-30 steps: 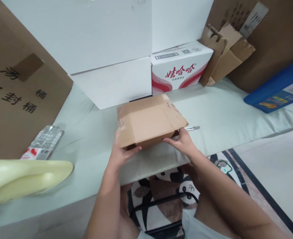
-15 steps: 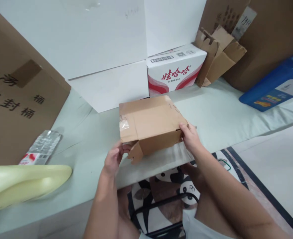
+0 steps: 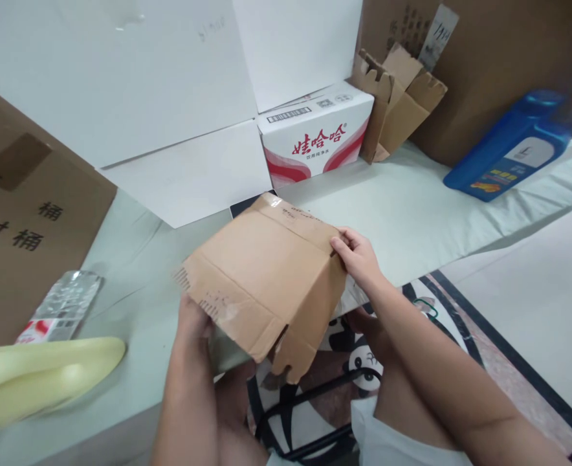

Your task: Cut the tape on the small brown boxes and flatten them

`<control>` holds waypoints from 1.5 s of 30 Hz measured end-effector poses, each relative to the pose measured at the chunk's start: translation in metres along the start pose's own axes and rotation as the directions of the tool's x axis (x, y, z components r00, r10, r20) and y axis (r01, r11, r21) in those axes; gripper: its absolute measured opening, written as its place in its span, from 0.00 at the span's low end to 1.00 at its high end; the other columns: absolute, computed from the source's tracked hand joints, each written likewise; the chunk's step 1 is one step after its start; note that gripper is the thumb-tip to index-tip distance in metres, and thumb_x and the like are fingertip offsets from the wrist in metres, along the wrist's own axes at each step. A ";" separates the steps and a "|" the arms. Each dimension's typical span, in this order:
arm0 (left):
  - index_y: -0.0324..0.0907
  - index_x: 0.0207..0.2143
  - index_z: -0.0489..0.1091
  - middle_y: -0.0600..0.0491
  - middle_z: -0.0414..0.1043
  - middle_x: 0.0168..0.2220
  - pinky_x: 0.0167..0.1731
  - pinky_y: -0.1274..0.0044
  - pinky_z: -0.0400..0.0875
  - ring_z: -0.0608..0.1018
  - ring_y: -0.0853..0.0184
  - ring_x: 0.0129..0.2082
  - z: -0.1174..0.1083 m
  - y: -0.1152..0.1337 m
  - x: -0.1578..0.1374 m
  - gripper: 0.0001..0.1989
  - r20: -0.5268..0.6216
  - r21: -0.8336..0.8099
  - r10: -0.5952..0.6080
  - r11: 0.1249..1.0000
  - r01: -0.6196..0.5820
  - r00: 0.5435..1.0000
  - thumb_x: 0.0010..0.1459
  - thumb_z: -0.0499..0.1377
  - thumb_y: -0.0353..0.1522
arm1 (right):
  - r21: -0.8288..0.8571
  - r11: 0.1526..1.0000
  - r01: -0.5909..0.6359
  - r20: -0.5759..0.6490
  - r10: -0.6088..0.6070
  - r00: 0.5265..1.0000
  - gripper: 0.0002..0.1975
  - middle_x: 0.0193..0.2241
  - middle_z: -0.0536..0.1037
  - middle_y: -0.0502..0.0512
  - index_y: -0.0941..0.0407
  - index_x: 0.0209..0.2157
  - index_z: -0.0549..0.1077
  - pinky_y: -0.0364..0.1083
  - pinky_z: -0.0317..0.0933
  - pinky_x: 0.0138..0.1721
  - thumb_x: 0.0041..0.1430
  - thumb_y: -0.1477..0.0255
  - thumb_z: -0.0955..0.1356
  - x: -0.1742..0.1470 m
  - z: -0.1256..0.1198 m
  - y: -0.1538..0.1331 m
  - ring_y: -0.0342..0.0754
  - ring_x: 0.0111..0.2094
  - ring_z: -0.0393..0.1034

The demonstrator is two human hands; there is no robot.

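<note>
A brown cardboard box (image 3: pixel 261 259), flattish, with flaps and a strip of clear tape, is held tilted over the near edge of the cloth-covered table (image 3: pixel 145 304). My right hand (image 3: pixel 356 255) grips its right corner, thumb on the upper face. At the box's left edge is my left hand (image 3: pixel 193 317), holding it from below; the fingers are mostly hidden behind the cardboard. One notched flap (image 3: pixel 296 356) hangs down at the near side, over my lap. Behind the box, a flat dark thing (image 3: pixel 252 203) shows in part.
At the back stand large white cartons (image 3: pixel 189 175), a white-and-red box (image 3: pixel 318 139) and an open brown carton (image 3: pixel 402 107). A blue bottle (image 3: pixel 509 149) leans at the right. Leftward are a big brown carton (image 3: pixel 24 194), a crushed clear bottle (image 3: pixel 65 304) and a pale yellow object (image 3: pixel 48 375).
The cardboard box has turned and tipped, moving left and nearer to me, its flap swinging down. My left hand has shifted left and under the box; my right hand keeps its corner.
</note>
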State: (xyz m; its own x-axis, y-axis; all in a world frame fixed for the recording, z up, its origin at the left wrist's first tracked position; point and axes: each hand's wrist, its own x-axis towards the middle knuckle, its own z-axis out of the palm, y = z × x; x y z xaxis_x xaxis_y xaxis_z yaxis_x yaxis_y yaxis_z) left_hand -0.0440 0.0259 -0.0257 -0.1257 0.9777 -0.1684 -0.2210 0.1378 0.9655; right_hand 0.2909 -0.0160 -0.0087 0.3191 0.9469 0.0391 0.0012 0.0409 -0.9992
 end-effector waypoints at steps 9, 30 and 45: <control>0.50 0.42 0.78 0.50 0.83 0.41 0.50 0.66 0.78 0.79 0.53 0.54 0.008 0.006 -0.001 0.21 -0.008 -0.305 0.049 0.951 -0.049 0.999 0.51 0.68 0.51 | 0.144 0.960 -0.239 0.093 0.227 0.969 0.33 0.53 0.78 0.63 0.52 0.50 0.71 0.60 0.68 0.56 0.45 0.51 0.75 0.007 0.004 0.015 0.58 0.53 0.75; 0.45 0.33 0.77 0.53 0.80 0.30 0.35 0.71 0.80 0.81 0.65 0.29 0.028 0.025 -0.005 0.05 0.274 -0.481 -0.200 0.819 0.314 0.941 0.53 0.63 0.33 | -0.571 0.773 -0.275 -0.764 -0.377 0.524 0.17 0.46 0.82 0.73 0.61 0.41 0.81 0.59 0.70 0.50 0.49 0.69 0.71 -0.012 -0.203 -0.073 0.64 0.50 0.78; 0.41 0.29 0.78 0.49 0.78 0.31 0.34 0.70 0.79 0.78 0.64 0.30 0.038 0.016 0.001 0.09 0.220 -0.392 -0.292 0.847 0.359 0.931 0.43 0.69 0.34 | -0.647 0.739 -0.187 -0.612 -0.357 0.706 0.19 0.52 0.78 0.72 0.66 0.52 0.75 0.44 0.63 0.47 0.62 0.72 0.68 0.192 -0.188 -0.060 0.49 0.50 0.74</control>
State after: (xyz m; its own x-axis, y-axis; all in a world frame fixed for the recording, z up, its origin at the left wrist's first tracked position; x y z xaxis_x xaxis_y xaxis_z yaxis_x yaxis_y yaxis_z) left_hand -0.0113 0.0347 -0.0027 0.1606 0.9045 -0.3950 -0.6114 0.4053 0.6796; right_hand 0.5302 0.1033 0.0562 0.8046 0.4589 0.3768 0.5543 -0.3532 -0.7536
